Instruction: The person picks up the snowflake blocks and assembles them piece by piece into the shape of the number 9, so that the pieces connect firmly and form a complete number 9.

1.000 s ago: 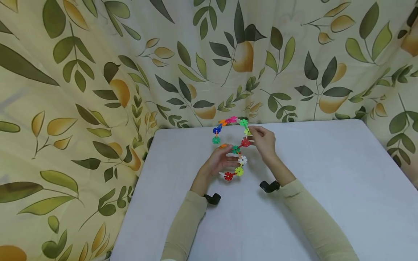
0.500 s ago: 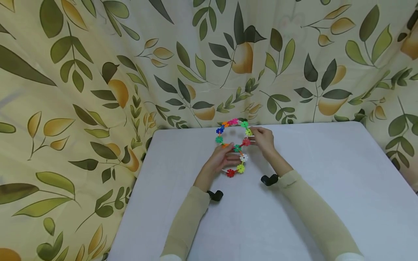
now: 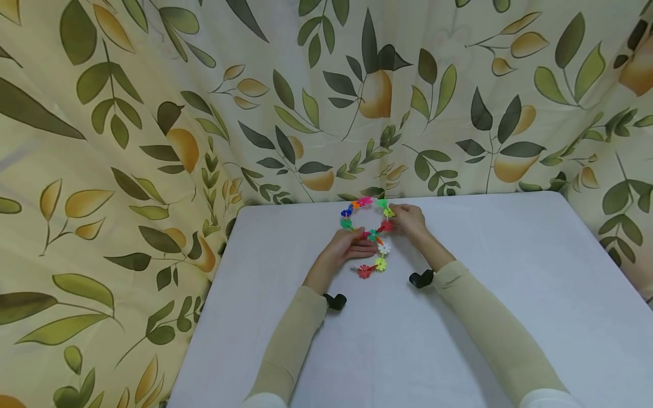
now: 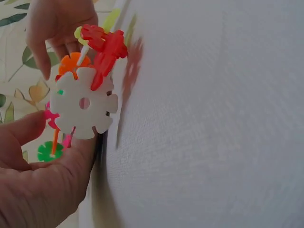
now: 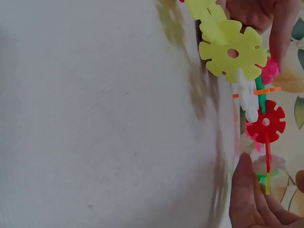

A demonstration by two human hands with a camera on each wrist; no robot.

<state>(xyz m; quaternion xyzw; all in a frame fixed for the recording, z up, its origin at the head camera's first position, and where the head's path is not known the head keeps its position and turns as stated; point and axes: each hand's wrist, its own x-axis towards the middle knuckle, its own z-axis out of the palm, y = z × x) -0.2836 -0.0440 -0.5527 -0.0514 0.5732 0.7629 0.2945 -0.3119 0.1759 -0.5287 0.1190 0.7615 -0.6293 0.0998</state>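
In the head view, a chain of colourful notched plastic discs forms a ring (image 3: 364,201) at its far end and a short tail with a yellow disc (image 3: 380,264) and a red disc (image 3: 364,272) nearer me. My left hand (image 3: 349,249) pinches the ring's near side; in the left wrist view its thumb touches a pink disc (image 4: 51,118), and a white disc (image 4: 84,102) stands in front. On the ring's right side, my right hand (image 3: 410,221) holds the yellow-green disc (image 3: 389,213). The right wrist view shows those fingers (image 5: 244,194) beside that disc's edge, partly cut off.
A white-covered table (image 3: 484,255) lies under both hands. Behind it hangs a leaf-patterned curtain (image 3: 449,136) reaching the table's far edge. Black wrist-worn devices sit on the left wrist (image 3: 335,301) and right wrist (image 3: 422,278).
The gap at the ring's left side, seen a second ago, has narrowed and the discs now appear as a closed loop. The ring looks more flattened; both hands keep their hold.
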